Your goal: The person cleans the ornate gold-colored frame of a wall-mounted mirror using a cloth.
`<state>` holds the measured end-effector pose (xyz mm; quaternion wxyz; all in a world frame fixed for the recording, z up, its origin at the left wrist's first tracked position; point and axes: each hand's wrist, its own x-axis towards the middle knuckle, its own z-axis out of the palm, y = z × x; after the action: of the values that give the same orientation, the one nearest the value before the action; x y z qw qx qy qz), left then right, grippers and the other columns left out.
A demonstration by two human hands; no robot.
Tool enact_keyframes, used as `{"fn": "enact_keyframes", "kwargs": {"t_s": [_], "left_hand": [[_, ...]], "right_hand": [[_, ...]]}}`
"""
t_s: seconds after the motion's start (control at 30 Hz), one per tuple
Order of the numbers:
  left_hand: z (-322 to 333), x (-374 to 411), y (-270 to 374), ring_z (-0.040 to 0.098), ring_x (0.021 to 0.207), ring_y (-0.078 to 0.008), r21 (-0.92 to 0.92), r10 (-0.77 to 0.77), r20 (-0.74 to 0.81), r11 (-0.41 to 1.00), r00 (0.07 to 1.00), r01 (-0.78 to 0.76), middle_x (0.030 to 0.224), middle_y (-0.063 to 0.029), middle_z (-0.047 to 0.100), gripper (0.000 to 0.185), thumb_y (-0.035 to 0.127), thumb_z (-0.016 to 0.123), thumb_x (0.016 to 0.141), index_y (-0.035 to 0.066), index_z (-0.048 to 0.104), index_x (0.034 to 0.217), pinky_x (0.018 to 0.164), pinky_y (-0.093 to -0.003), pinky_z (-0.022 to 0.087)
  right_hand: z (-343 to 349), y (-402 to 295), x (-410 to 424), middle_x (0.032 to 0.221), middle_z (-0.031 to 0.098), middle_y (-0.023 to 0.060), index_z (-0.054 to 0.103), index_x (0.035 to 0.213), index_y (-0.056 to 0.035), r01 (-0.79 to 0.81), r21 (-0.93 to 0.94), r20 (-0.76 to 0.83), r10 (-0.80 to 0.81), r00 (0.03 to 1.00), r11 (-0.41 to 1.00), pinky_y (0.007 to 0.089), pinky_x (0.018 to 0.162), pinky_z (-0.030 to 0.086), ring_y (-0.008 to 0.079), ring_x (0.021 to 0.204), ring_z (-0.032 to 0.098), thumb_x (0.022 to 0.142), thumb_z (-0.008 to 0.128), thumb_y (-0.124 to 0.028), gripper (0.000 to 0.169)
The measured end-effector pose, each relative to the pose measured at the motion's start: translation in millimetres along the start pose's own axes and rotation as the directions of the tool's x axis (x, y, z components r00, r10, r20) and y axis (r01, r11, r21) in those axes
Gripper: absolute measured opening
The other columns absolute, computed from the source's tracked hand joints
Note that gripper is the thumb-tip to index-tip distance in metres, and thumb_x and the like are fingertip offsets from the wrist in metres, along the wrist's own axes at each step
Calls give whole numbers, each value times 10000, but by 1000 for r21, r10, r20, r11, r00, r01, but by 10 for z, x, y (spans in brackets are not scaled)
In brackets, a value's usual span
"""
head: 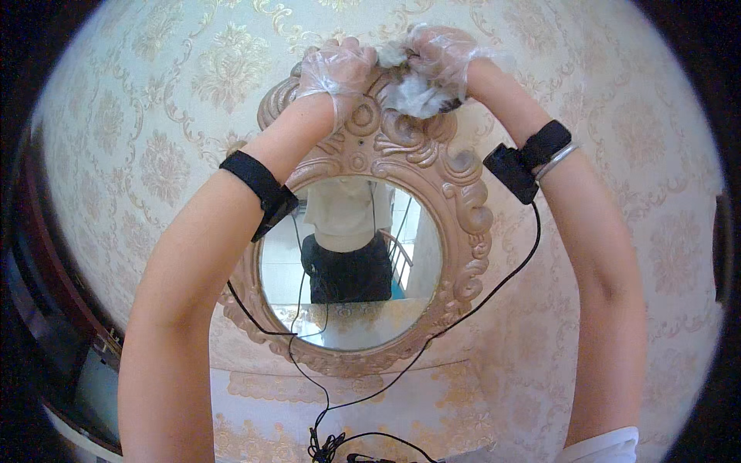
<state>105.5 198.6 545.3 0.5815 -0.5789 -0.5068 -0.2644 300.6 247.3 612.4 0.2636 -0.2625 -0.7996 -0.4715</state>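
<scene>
An ornate carved mirror frame (474,231) surrounds a round mirror (353,324) against patterned wallpaper. My left hand (338,66), in a clear plastic glove, rests with curled fingers on the upper left of the frame's crest; whether it grips the edge is hard to tell. At the crest's upper right, my right hand (443,55), also gloved in clear plastic, is closed on a crumpled pale grey-white cloth or wadding (419,95). Part of this material lies against the carving, and a tuft of it reaches towards my left hand. The mirror reflects a person's torso in a light top and dark bottoms.
Black devices are strapped to both forearms, the right one (512,173) with a cable (535,249) crossing the frame. Below the mirror lies a lace-patterned cover (347,399) with bundled cables (327,448). A dark curved object (63,301) stands at the left.
</scene>
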Motion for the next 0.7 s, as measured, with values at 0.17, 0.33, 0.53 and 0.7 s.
{"fn": "enact_keyframes", "kwargs": {"t_s": [0.17, 0.33, 0.53, 0.7], "left_hand": [[43, -16, 11, 639, 1057, -317, -60, -52, -88, 997, 995, 47, 1077, -133, 645, 211, 218, 553, 937, 154, 652, 1112, 858, -474, 521], [28, 3, 11, 639, 1057, -320, -52, -44, -88, 998, 995, 39, 1070, -134, 650, 193, 174, 573, 913, 146, 667, 1079, 827, -473, 526], [-15, 40, 114, 640, 1074, -331, -3, -90, -5, 996, 996, 90, 1102, -149, 646, 232, 178, 585, 913, 148, 657, 1131, 835, -449, 549], [-102, 99, -4, 630, 1113, -349, -146, -199, 117, 966, 973, 215, 1157, -170, 641, 264, 270, 647, 894, 136, 677, 1119, 900, -460, 542]], "right_hand": [[174, -49, -257, 1075, 647, 164, 665, 1208, -151, -100, 91, 64, 94, 994, 991, 456, 852, 519, 370, 988, 638, 890, 594, -168, 327], [75, -32, -288, 1062, 631, 150, 649, 1236, -156, -26, 74, 16, 25, 1000, 997, 460, 850, 509, 369, 979, 629, 882, 585, -173, 360], [168, -95, -97, 1085, 625, 147, 643, 1230, -154, -38, 205, -13, 42, 999, 978, 461, 879, 497, 373, 1000, 622, 905, 584, -167, 330], [235, 44, -45, 1059, 634, 148, 665, 1219, -165, -24, 135, -5, 25, 1000, 991, 444, 851, 509, 356, 976, 627, 905, 596, -192, 322]]}}
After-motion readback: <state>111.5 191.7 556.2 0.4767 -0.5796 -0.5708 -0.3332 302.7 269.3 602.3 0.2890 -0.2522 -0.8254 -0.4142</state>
